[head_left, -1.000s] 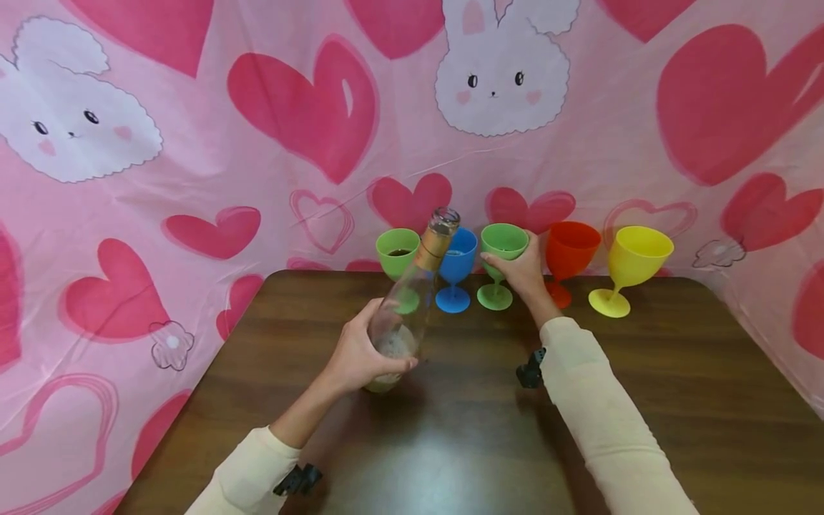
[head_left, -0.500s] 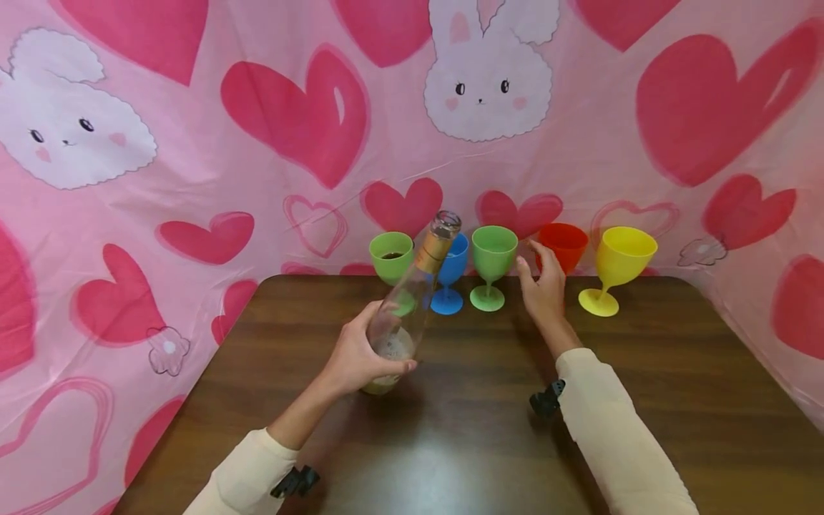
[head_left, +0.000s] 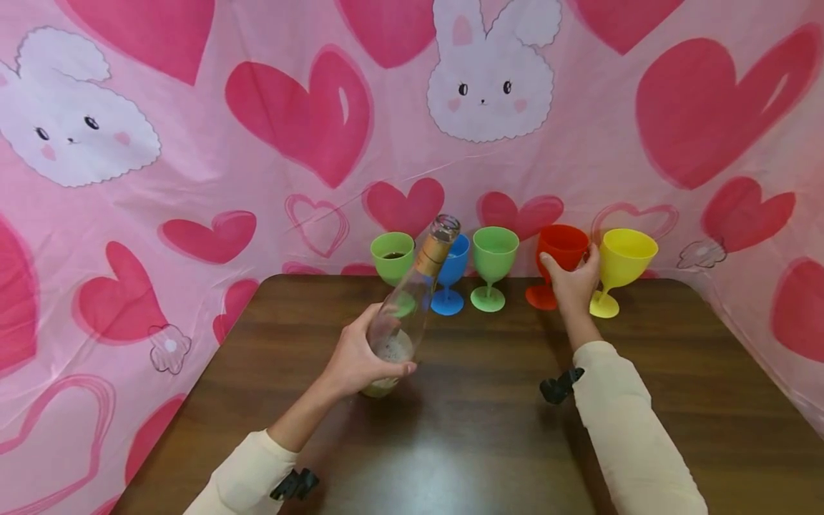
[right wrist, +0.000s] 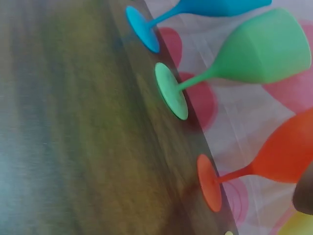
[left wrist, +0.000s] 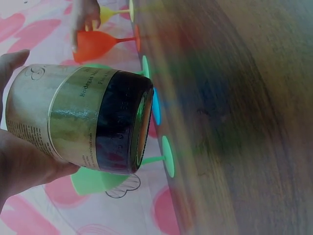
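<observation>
My left hand grips a clear wine bottle low on its body; it leans to the right, neck up, with some frothy liquid in the bottom. In the left wrist view the bottle's label and base show. At the back of the table my right hand holds the bowl of a red goblet, thumb on the left and fingers on the far right side. The red goblet's foot is on the table in the right wrist view.
Along the table's back edge stand a green goblet with dark liquid, a blue goblet partly behind the bottle, another green goblet and a yellow goblet. A pink cloth with hearts hangs behind the wooden table.
My right hand has let go of the second green goblet, moved right and taken hold of the red goblet. The left hand keeps the bottle in nearly the same place.
</observation>
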A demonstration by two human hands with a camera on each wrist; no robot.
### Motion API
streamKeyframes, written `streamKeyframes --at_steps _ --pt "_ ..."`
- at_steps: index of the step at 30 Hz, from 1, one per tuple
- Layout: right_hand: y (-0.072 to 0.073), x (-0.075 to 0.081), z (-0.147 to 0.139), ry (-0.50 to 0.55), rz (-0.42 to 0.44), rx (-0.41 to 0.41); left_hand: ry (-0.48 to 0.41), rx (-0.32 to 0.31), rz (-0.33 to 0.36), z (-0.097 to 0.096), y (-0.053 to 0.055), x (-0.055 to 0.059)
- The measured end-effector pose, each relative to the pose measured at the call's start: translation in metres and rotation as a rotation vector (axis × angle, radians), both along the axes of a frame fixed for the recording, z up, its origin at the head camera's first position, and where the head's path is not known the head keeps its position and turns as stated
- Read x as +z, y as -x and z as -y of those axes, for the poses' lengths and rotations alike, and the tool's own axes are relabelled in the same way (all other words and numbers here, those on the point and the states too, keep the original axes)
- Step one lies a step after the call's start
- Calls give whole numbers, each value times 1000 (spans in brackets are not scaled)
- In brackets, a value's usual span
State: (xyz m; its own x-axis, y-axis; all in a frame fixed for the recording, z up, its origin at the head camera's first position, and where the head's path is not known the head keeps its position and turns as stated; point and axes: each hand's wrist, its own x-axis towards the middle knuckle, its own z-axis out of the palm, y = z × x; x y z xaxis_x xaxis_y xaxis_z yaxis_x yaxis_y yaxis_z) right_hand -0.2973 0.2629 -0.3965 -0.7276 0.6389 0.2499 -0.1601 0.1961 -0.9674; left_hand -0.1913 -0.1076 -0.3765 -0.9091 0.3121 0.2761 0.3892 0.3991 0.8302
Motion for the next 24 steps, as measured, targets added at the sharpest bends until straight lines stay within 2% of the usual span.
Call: streamKeyframes --at_steps 4,6,11,18,24 --pt "12 2 -7 -16 120 57 13 9 -3 3 0 0" --pt "17 2 -11 -18 145 68 15 10 -10 4 0 -1" --pt "23 0 -15 -36 142 87 14 3 -3 8 -2 -2" --pt "19 -2 -17 -111 177 126 11 3 7 11 -2 -3" --pt "7 -8 -13 -208 98 147 31 10 -13 11 -1 -3"
